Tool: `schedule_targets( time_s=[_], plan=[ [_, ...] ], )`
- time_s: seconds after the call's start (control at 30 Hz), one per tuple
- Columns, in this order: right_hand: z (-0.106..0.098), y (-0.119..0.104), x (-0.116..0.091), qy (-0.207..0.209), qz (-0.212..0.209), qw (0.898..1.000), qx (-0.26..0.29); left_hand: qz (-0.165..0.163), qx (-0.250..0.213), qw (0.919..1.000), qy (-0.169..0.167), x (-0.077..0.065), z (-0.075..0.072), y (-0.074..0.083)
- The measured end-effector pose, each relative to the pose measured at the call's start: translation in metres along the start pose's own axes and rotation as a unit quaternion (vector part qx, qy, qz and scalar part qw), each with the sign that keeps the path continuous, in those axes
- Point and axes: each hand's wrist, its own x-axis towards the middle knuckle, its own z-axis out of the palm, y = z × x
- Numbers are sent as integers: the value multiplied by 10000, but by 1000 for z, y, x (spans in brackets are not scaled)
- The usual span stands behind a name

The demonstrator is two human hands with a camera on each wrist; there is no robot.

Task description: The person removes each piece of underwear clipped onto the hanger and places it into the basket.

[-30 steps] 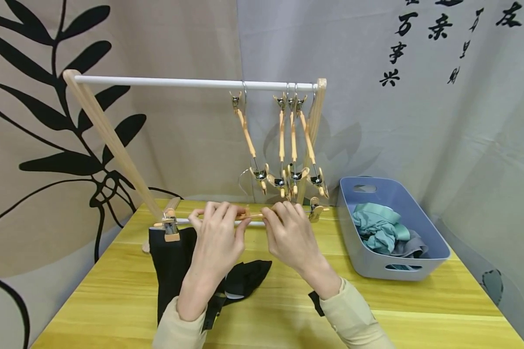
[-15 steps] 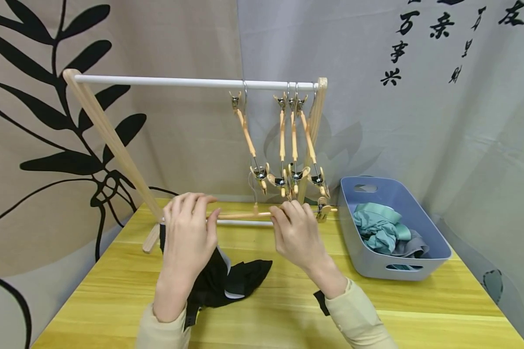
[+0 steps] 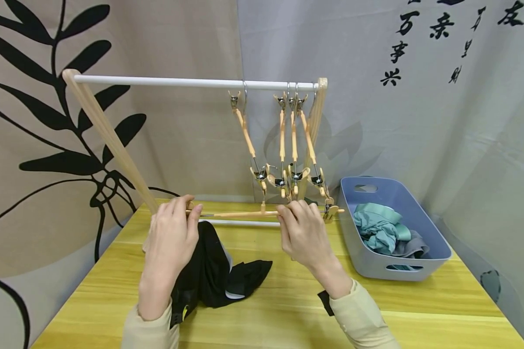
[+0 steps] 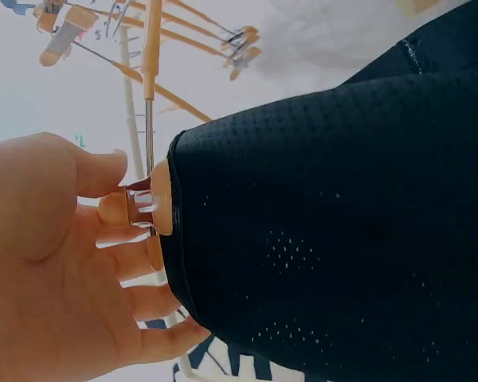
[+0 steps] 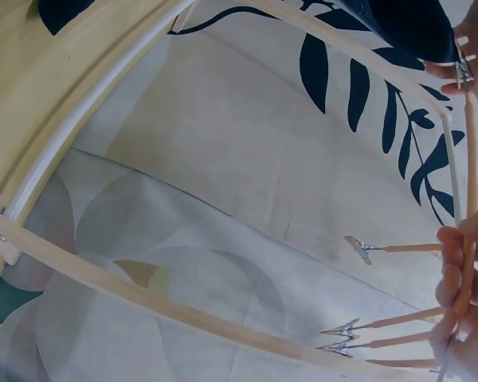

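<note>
A wooden clip hanger (image 3: 236, 214) is held level in front of the rack. My right hand (image 3: 306, 237) grips its bar right of the hook, near the right clip (image 3: 330, 211), which holds no cloth. At the other end my left hand (image 3: 169, 247) is at the left clip (image 4: 143, 203); thumb and fingertips pinch it in the left wrist view. That clip bites the edge of a black garment (image 4: 327, 215) with small perforations. The garment droops to the table, its far end bunched (image 3: 249, 278). My left hand hides the clip in the head view.
Behind stands a wooden rack with a white top rail (image 3: 166, 82). Several clip hangers (image 3: 282, 140) hang at its right side. A blue-grey basket (image 3: 393, 269) with teal cloth (image 3: 380, 225) and grey cloth stands right on the wooden table (image 3: 419, 310).
My left hand has moved left along the hanger, from near its middle to the left clip. My right hand and the hanger have shifted slightly right.
</note>
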Motion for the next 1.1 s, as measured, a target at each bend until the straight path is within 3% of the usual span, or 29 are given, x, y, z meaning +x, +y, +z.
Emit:
schedule_targets(
  time_s=[0.23,0.53,1.1],
  plan=[
    [-1,2,-2,-33,97,9999,35,134,-262,9996,-14,1,2,-3],
    [-1,2,-3,-126,169,9997,94,-376,-880,9954,86,1,-1,1],
    [0,3,-2,-124,204,9995,183,-237,-869,9945,534,1,-3,4]
  ],
)
